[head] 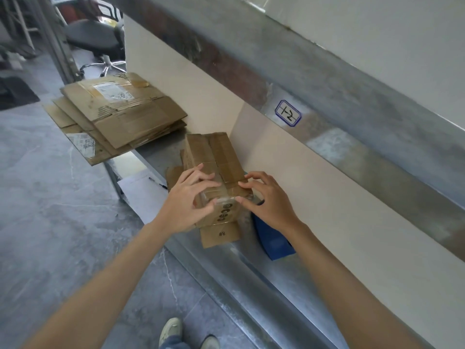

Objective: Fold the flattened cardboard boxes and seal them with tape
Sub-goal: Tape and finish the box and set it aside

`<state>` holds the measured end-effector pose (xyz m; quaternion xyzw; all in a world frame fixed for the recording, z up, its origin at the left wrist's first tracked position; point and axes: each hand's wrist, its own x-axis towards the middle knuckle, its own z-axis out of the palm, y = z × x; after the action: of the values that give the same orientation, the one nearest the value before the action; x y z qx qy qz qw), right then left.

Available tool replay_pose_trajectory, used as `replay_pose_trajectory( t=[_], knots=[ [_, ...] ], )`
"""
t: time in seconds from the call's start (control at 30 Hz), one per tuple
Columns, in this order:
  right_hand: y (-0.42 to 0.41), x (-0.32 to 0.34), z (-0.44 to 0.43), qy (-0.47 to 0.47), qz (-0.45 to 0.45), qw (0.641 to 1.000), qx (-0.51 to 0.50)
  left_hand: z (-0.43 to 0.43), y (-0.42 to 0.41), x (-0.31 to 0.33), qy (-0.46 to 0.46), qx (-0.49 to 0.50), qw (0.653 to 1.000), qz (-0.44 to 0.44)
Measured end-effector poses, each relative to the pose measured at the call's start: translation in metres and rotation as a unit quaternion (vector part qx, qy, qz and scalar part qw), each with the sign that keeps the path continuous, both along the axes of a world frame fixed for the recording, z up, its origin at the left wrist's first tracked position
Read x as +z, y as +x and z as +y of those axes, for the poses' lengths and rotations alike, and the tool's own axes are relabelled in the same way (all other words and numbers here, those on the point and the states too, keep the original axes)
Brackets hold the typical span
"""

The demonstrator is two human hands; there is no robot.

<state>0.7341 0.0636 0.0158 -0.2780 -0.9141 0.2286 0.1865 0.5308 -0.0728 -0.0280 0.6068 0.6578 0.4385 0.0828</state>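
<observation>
A small folded cardboard box (214, 159) stands on the metal shelf (251, 268), its top flaps closed with clear tape along the seam. My left hand (187, 200) holds its near left corner, fingers on top and thumb on the front face. My right hand (264, 197) presses the tape down at the near right corner with curled fingertips. A loose flap marked #8 (221, 234) sticks out below the box toward me. A stack of flattened cardboard boxes (118, 117) lies at the shelf's far left end.
A blue object (274, 238) lies on the shelf under my right wrist. White paper with a pen (141, 192) sits on a lower level at left. A beige wall panel (314, 187) backs the shelf. An office chair (100, 39) stands on the floor beyond the stack.
</observation>
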Motion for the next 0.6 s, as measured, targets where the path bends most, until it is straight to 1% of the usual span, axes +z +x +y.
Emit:
replay_pose_trajectory(
  t=[0.13,0.27,0.4,0.53,0.6],
  knots=[
    [-0.005,-0.006,-0.008,-0.032,0.045,0.998,-0.037,0.000,0.007,0.003,0.003,0.025,1.000,-0.008],
    [-0.010,-0.009,-0.008,-0.044,0.076,0.995,-0.052,-0.002,0.005,0.005,0.000,0.018,1.000,-0.024],
    [-0.009,-0.008,-0.005,-0.036,0.067,0.996,-0.042,-0.001,0.000,0.006,-0.002,0.006,1.000,-0.018],
    [0.000,-0.006,-0.003,-0.078,0.053,0.995,-0.020,-0.005,-0.001,0.005,-0.010,0.007,1.000,-0.018],
    [0.002,-0.005,-0.003,-0.071,0.046,0.996,-0.014,-0.005,0.001,0.006,-0.011,0.008,1.000,-0.026]
  ],
)
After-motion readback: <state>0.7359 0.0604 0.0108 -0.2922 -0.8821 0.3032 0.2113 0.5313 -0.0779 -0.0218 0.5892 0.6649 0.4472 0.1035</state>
